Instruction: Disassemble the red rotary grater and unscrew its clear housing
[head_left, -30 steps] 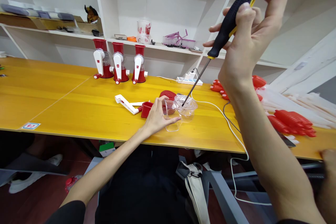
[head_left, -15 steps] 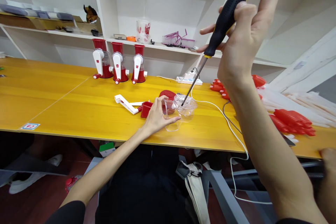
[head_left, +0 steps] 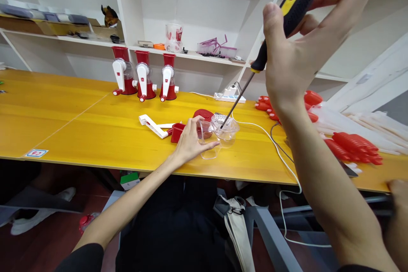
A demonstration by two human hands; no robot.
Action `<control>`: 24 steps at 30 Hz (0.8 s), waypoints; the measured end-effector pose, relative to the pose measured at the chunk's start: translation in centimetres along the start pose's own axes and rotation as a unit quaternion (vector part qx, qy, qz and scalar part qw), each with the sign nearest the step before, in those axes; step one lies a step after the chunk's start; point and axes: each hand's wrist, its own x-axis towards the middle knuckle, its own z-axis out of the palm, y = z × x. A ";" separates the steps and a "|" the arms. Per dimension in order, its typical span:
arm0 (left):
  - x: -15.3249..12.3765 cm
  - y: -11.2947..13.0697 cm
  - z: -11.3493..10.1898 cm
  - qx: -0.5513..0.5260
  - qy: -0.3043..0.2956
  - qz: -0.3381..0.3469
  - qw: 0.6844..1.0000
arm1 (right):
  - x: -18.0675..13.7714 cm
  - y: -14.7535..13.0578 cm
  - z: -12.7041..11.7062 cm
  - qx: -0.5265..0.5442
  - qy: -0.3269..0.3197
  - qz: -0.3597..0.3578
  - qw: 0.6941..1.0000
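My right hand is raised at the upper right, its fingers around the black and yellow handle of a screwdriver. The shaft slants down to the left, and its tip is at the round end of a clear plastic housing. With thumb and fingers, my left hand grips the squared end of that housing on the table. Behind the housing lies a round red part. A red hopper-like piece and a white crank handle lie left of my left hand.
Three red and white rotary graters stand at the table's back. A power strip trails a white cable rightward over the table edge. Red plastic parts and clear bags lie at right. Another person's hand shows at the right edge.
My right hand has turned and shifted its hold around the screwdriver handle, and the handle has rotated to show its yellow inset. My left hand and the housing stay in place.
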 end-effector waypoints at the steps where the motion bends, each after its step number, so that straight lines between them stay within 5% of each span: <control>1: 0.0 0.0 0.0 0.001 -0.001 0.000 1.000 | -0.1 0.3 0.1 0.009 0.018 -0.011 1.000; 11: -0.1 -0.3 0.0 0.002 0.004 0.014 1.000 | 0.0 2.7 0.4 0.046 0.092 -0.002 0.995; 20: 0.0 0.0 0.1 0.000 0.011 0.015 1.000 | 0.4 1.8 0.0 0.079 0.014 -0.006 0.997; 24: 0.1 0.0 0.1 0.005 0.013 0.030 0.999 | 0.2 2.1 -0.7 0.192 -0.008 0.122 0.974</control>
